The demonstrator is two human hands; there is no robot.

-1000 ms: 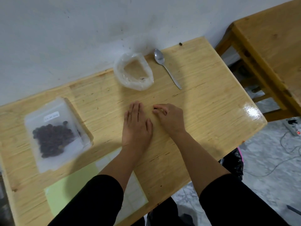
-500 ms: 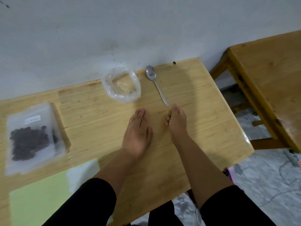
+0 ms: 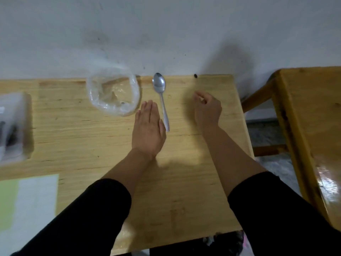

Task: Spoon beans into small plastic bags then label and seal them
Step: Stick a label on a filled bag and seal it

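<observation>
So the biggest thing here is the table (image 3: 184, 182), pale wood, pushed against a grey wall, and I'll place everything else off the spoon (image 3: 161, 97) that lies near its far edge, bowl toward the wall, handle pointing back at the person.

Off to the right of the spoon, past a gap, there's a second table (image 3: 310, 126). Well to the left, at the frame edge, sits a filled bag (image 3: 13, 124) with dark beans inside and a white label on it. It's blurred, so I can't tell if it's sealed, but it looks parked out of the way as a finished one. Nearer the person on that same side is a green and white sheet (image 3: 27, 206), probably the label stock.

Just left of the spoon's bowl is an open bag (image 3: 114, 95), mouth propped wide and nearly empty, just a dark speck or two. My guess is that's the bean supply, kept open for scooping.

The left hand (image 3: 149, 128) lies flat, fingers straight, holding nothing, its thumb edge right beside the spoon's handle tip. The right hand (image 3: 207, 108) is to the right of the spoon, fingers loosely curled, nothing in it, hovering like it's heading for something.

Smallest: one stray bean (image 3: 195, 76) right of the bowl, at the table's far edge, likely what the right hand is after.
</observation>
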